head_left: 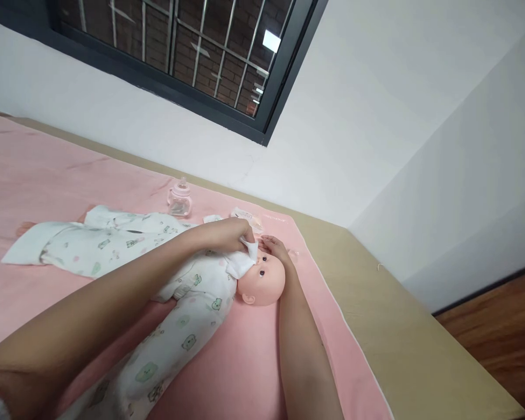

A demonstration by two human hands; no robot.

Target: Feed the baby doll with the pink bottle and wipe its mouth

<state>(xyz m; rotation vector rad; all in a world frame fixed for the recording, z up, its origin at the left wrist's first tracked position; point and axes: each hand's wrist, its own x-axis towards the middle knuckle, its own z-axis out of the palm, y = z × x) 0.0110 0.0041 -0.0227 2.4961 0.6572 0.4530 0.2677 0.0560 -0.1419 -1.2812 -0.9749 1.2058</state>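
Observation:
A baby doll (pixel 266 286) lies on its back, dressed in white clothes (pixel 201 291) with a green animal print. My left hand (pixel 230 234) reaches across its chest, fingers closed on a white tissue (pixel 241 263) that covers the lower face by the mouth and chin. On the far side of the head, my right hand (pixel 276 248) rests against the doll with fingers stretched out. My right forearm runs past the top of the bald head. The doll's mouth is hidden by the tissue.
A pink baby bottle (pixel 180 201) with handles stands beyond the doll's body. Near my left hand lies a small clear packet (pixel 249 219). The pink mat (pixel 254 361) covers most of the wooden surface (pixel 354 280), with a white wall and barred window behind.

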